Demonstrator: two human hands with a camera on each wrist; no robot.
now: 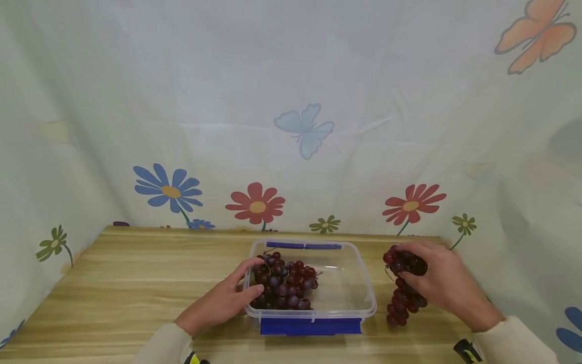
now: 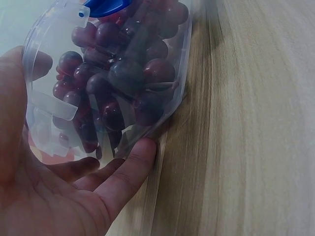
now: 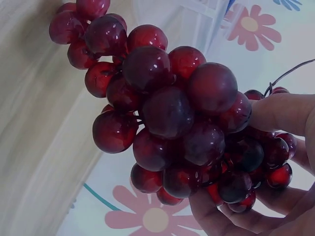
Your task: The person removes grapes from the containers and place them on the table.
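A clear plastic food container (image 1: 313,314) with blue latches stands on the wooden table, its top uncovered. Dark red bunches of grapes (image 1: 283,289) fill its left half, showing also through the wall in the left wrist view. My left hand (image 1: 220,305) grips the container's left side, thumb and a finger at the rim, other fingers low against the wall (image 2: 123,169). To the right of the container, my right hand (image 1: 447,275) holds another bunch of grapes (image 1: 400,306) by its upper part. Its lower grapes (image 3: 167,113) hang down beside the hand, and a thin stem sticks out.
The wood-grain table (image 1: 150,283) ends at a pale cloth backdrop (image 1: 218,136) printed with flowers and butterflies, which rises behind and on both sides. A small dark object (image 1: 120,223) lies at the table's far left edge.
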